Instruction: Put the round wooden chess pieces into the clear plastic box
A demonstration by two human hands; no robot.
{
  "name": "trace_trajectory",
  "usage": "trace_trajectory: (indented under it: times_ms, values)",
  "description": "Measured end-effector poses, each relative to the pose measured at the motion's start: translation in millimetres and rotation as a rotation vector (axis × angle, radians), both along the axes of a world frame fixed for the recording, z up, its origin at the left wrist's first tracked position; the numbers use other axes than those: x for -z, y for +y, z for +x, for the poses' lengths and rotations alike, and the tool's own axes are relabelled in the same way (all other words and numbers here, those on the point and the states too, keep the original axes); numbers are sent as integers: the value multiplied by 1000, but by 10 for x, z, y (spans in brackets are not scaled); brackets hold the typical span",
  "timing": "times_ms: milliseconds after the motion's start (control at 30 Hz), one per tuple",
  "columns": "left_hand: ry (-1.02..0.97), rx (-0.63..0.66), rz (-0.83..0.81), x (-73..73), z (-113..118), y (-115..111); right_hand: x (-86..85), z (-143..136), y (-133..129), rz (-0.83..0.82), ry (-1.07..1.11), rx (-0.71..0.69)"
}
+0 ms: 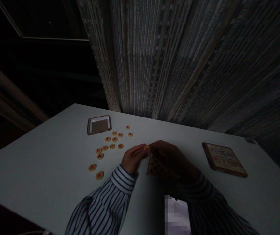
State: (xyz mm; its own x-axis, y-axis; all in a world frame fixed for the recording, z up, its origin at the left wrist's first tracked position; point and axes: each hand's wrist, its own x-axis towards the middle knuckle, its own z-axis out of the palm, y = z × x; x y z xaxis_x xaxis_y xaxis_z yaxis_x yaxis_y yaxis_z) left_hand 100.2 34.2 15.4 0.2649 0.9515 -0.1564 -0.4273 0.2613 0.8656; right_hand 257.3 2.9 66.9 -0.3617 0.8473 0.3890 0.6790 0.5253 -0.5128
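Observation:
My left hand (132, 159) pinches a round, pale piece with a red character (147, 148) at the middle of the table. Beside it, my right hand (172, 158) reaches over a box of round pieces (155, 167); its fingers are dark and partly hidden, so what they hold is unclear. Left of my hands, several round pieces with red characters lie loose on the white table, among them one near the front (99, 175) and one at the back (127, 127).
An empty-looking rectangular tray (99, 125) lies at the back left of the white table (47, 156). A flat box with a printed lid (225, 159) is on the right. Striped curtains (149, 58) hang behind the table, and a bright, partly pixelated object (179, 215) shows at the bottom.

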Motion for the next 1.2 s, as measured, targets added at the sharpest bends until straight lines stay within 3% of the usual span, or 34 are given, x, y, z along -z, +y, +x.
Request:
trace_trajectory:
  times_ms: [533,900,1200]
  values:
    - [-39,-17,-16,35,11,14,59,9,1,-6,29,-22]
    - [-30,-37,33,129,8,39,-33,-30,-27,-41,47,-37]
    - [-14,-46,23,70,3,28,25,-10,0,36,26,-59]
